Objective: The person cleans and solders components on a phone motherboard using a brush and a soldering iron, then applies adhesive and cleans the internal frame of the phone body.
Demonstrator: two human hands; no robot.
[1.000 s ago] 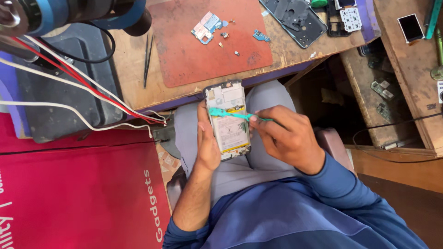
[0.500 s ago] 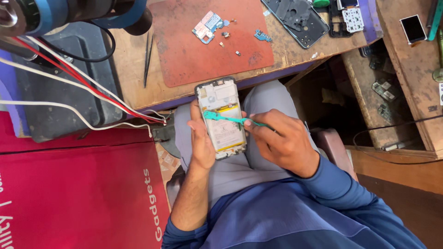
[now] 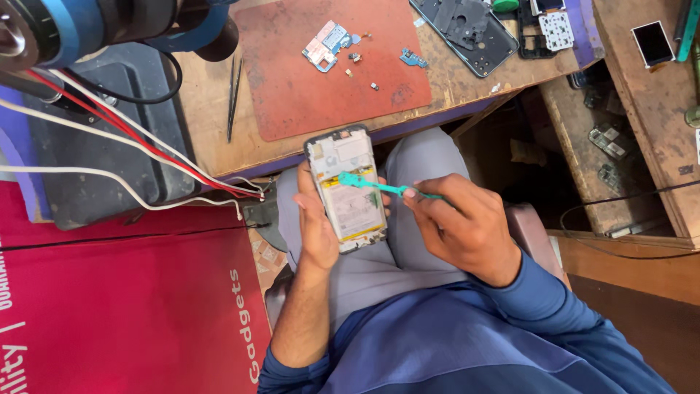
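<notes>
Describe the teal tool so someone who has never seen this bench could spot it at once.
Start at the red work mat on the wooden bench, then drop to the opened phone held over the person's lap in the left hand. The teal plastic pry tool lies across it, gripped by the right hand. Unlike the dark tweezers, it is bright and off the bench.

Red sign (image 3: 124, 306) lower left — perhaps a box.

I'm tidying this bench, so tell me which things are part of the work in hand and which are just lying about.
In hand:
- opened phone, held by the left hand
- green pry tool, held by the right hand

Lying about:
- small circuit board on the red mat
- tweezers
- dark phone frame
</notes>
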